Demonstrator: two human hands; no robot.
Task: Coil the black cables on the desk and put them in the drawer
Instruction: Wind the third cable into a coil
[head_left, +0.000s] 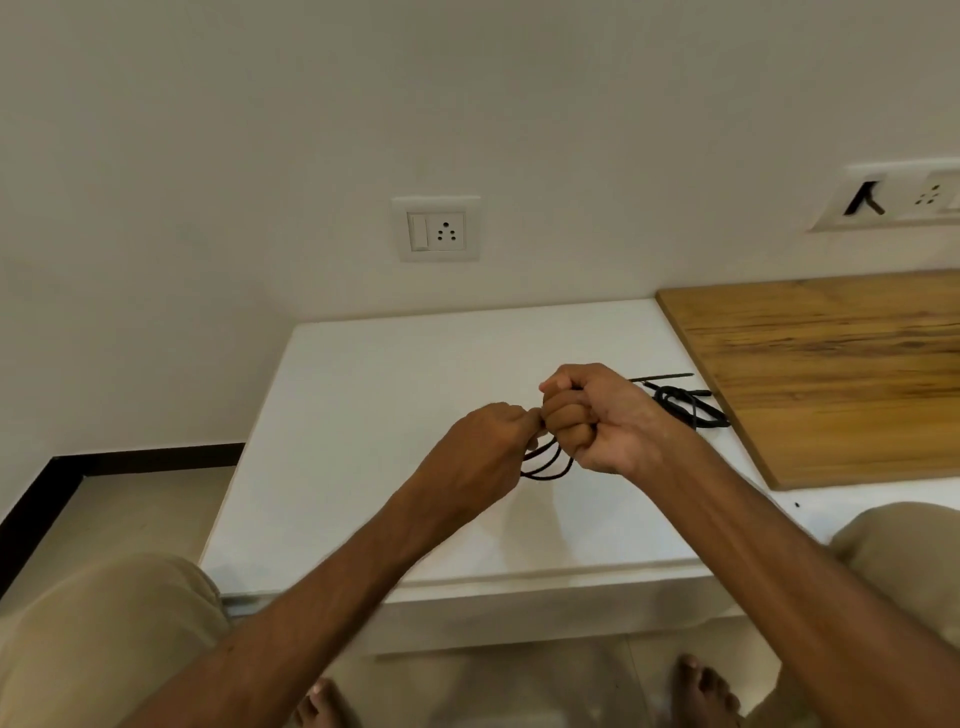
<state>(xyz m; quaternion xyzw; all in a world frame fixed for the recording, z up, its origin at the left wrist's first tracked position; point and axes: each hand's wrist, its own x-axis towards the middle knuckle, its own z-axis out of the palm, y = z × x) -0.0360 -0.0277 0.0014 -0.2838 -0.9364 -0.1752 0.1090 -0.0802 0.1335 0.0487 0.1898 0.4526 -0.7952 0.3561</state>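
Above the white desk (363, 405), my right hand (597, 415) grips a bundle of black cable loops (548, 465) in its fist. The loops hang out below the curled fingers. My left hand (488, 436) pinches the same cable right beside the right fist. A second black cable (685, 405) lies loosely coiled on the desk behind my right hand, one straight end pointing toward the wall. No drawer shows in this view.
A wooden board (831, 374) lies on the desk at the right, touching the second cable. A wall socket (436, 228) sits above the desk; another plate (893, 200) with a black plug is at far right. My knees and bare feet flank the desk's front edge.
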